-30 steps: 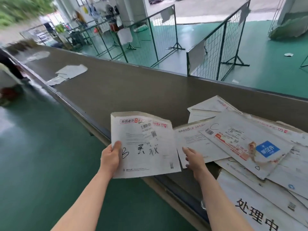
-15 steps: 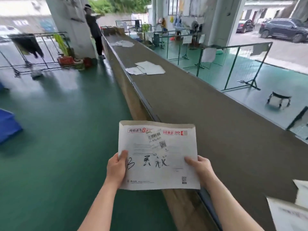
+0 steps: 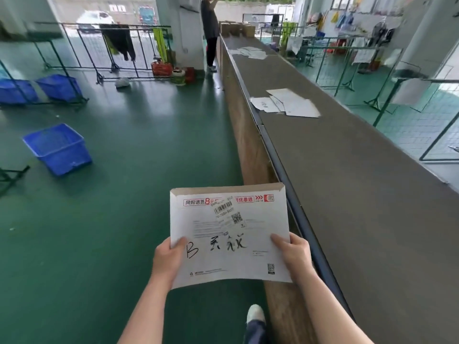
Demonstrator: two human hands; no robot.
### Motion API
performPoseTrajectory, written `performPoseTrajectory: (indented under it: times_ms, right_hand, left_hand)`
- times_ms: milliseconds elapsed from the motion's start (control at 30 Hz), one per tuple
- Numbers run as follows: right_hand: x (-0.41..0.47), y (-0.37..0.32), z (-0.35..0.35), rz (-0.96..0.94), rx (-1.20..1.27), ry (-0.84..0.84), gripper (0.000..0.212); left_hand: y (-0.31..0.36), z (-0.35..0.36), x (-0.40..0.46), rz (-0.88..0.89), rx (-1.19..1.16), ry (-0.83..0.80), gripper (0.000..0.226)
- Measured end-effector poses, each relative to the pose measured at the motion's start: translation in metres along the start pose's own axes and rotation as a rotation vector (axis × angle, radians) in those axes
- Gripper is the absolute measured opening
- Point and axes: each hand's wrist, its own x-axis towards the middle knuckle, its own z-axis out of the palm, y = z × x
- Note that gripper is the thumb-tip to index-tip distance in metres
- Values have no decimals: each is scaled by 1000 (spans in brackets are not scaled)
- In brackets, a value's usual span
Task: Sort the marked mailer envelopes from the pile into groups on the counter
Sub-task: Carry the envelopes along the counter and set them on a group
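Both hands gripped one white mailer envelope (image 3: 229,234) by its lower side edges: the left hand (image 3: 167,259) had its thumb laid over the front beside a handwritten "B", and the right hand (image 3: 294,254) had its thumb across the opposite edge, fingers curled behind. The envelope was held up in the air, face toward the camera, over the green floor (image 3: 129,194) just left of the long grey desk (image 3: 360,194), its right edge overlapping the desk's near rim. It bore a barcode sticker, a red printed banner and black scrawled marks. Farther along the desk lay a small group of white envelopes (image 3: 285,103), and well beyond it another group (image 3: 249,52). A person (image 3: 210,33) stood at the desk's far end. Blue bins (image 3: 58,147) sat on the floor to the left. A shoe (image 3: 255,314) showed below the envelope.
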Motion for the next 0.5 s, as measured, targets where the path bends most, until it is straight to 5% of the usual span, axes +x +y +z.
performPoseTrajectory:
  times_ms: [367, 500]
  right_hand:
    - [295, -97, 34, 33, -35, 83, 13]
    - [379, -148, 86, 43, -81, -63, 13]
  left_hand:
    - [131, 145, 237, 32, 84, -27, 19]
    - [179, 137, 315, 45, 43, 88, 19]
